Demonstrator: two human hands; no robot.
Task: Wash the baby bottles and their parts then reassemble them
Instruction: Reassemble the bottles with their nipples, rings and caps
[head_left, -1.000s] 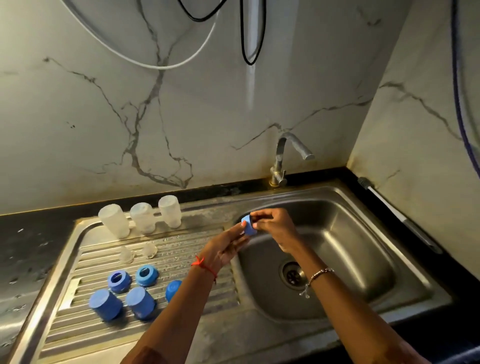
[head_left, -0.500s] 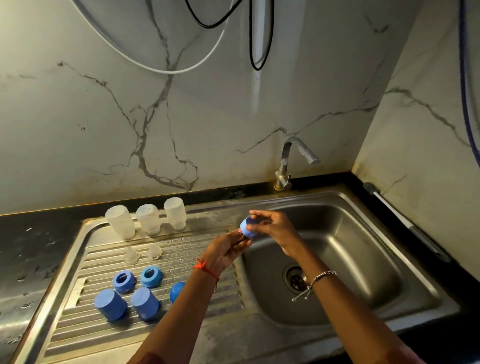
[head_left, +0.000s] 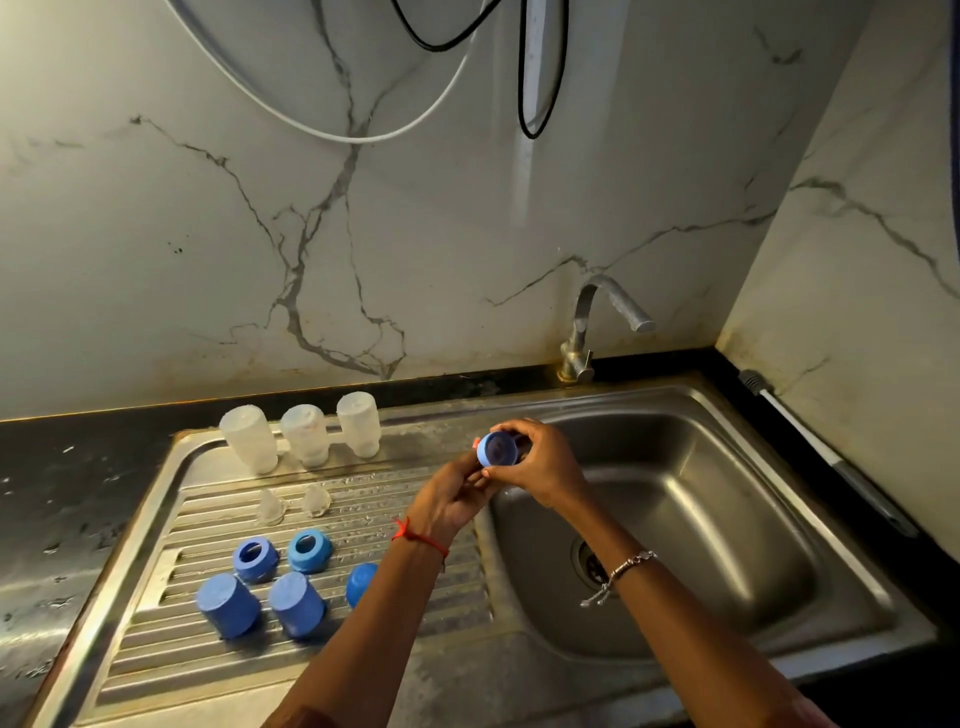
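On the draining board at lower left stand three clear bottles (head_left: 304, 434), two teats (head_left: 270, 506), two blue rings (head_left: 309, 551) and three blue caps (head_left: 296, 605). At centre frame, above the sink (head_left: 727, 410) edge, the right hand (head_left: 543, 462) grips a third ring (head_left: 497, 450) from the right, and the left hand (head_left: 452, 499) pinches it from below.

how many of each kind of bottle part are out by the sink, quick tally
clear bottles: 3
clear teats: 2
blue rings: 3, one held in the right hand
blue caps: 3, one partly hidden
total: 11
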